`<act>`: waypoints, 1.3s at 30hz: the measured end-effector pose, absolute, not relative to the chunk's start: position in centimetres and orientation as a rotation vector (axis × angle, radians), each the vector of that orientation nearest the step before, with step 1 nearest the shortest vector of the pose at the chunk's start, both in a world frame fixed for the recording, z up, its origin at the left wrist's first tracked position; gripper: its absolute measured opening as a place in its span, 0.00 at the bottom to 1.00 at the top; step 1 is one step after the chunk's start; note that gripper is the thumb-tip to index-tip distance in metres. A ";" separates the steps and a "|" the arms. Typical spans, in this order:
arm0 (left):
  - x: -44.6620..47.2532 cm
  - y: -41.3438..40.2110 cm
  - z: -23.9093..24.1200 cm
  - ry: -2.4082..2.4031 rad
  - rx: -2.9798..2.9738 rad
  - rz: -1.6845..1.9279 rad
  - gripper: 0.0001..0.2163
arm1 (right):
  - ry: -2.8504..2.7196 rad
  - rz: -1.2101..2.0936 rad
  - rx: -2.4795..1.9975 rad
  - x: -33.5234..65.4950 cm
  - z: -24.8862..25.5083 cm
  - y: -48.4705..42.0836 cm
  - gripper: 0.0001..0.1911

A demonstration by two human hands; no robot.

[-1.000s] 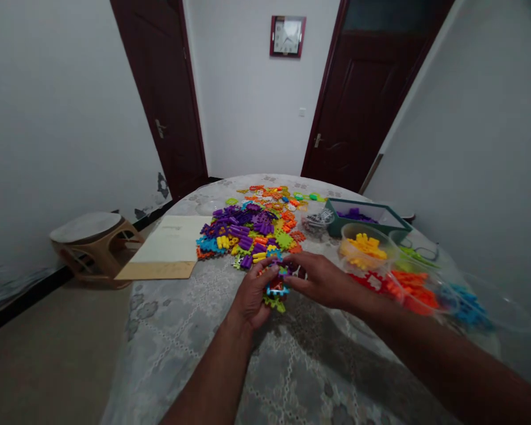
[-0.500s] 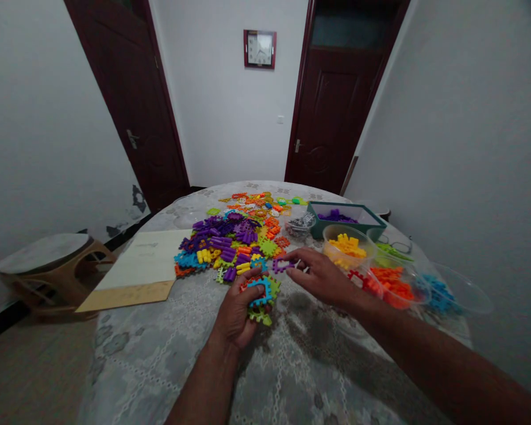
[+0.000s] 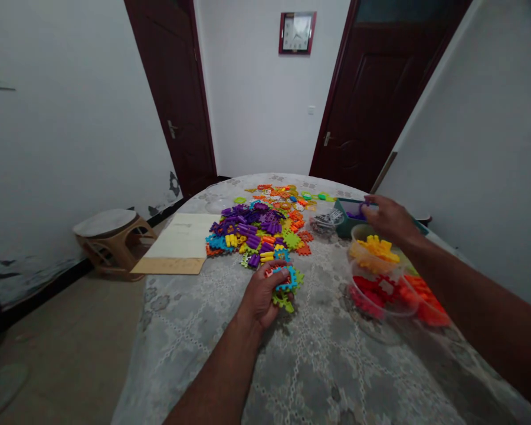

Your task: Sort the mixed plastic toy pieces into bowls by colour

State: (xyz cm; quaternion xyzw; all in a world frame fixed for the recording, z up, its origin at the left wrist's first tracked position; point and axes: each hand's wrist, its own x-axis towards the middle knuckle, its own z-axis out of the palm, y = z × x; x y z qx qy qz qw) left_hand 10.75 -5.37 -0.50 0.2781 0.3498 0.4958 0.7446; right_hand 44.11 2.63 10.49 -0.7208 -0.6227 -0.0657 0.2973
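Note:
My left hand [image 3: 262, 293] is closed around several toothed plastic building pieces [image 3: 292, 277], blue, red and lime green, just above the near side of the table. My right hand [image 3: 390, 219] reaches over the dark green box [image 3: 346, 229] at the right, its fingertips pinched on a purple building piece [image 3: 365, 205]. Other purple pieces lie in that box, partly hidden by the hand. In front of my left hand spreads a mixed heap of building pieces [image 3: 259, 223], purple, yellow, orange, green and blue.
Clear tubs hold yellow pieces [image 3: 376, 251], red pieces [image 3: 374, 295] and orange pieces [image 3: 429, 301] under my right forearm. A bowl of grey pieces [image 3: 326, 221] stands beside the green box. A pale paper sheet [image 3: 181, 236] lies left; a stool [image 3: 110, 236] stands beyond the table edge.
My right hand has moved from beside the heap, right and away from me, to above the green box, carrying the purple piece. My left hand keeps its hold. The view has turned left.

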 end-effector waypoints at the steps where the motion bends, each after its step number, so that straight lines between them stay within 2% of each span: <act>1: 10.8 -5.4 -0.5 0.769 0.612 1.088 0.20 | -1.748 -0.084 -1.859 42.6 10.1 1.4 0.21; 4: 10.8 -5.5 -0.6 0.773 0.634 1.094 0.21 | -2.054 0.244 -1.551 36.9 8.7 -3.5 0.20; 6: 10.9 -5.6 -0.5 0.763 0.657 1.092 0.21 | -2.174 0.403 -1.330 33.2 7.5 -6.8 0.25; 10: 11.0 -5.9 -0.5 0.711 0.715 1.088 0.21 | -2.195 0.556 -1.224 29.0 5.1 -10.1 0.31; 16: 11.2 -5.9 -0.9 0.690 0.691 1.066 0.20 | -2.023 0.543 -1.234 28.2 2.4 -10.1 0.25; 25: 10.9 -5.3 -0.8 0.677 0.588 1.052 0.13 | -1.805 0.467 -1.246 28.8 1.0 -10.3 0.30; 29: 10.7 -4.9 -0.5 0.742 0.603 1.067 0.17 | -1.832 0.431 -1.200 29.3 2.2 -10.7 0.32; 35: 10.6 -4.4 -0.5 0.785 0.649 1.039 0.23 | -1.836 0.269 -1.234 31.5 4.1 -12.8 0.30; 39: 10.6 -4.3 -0.5 0.809 0.654 1.049 0.23 | -1.798 -0.062 -1.350 35.2 4.7 -14.9 0.27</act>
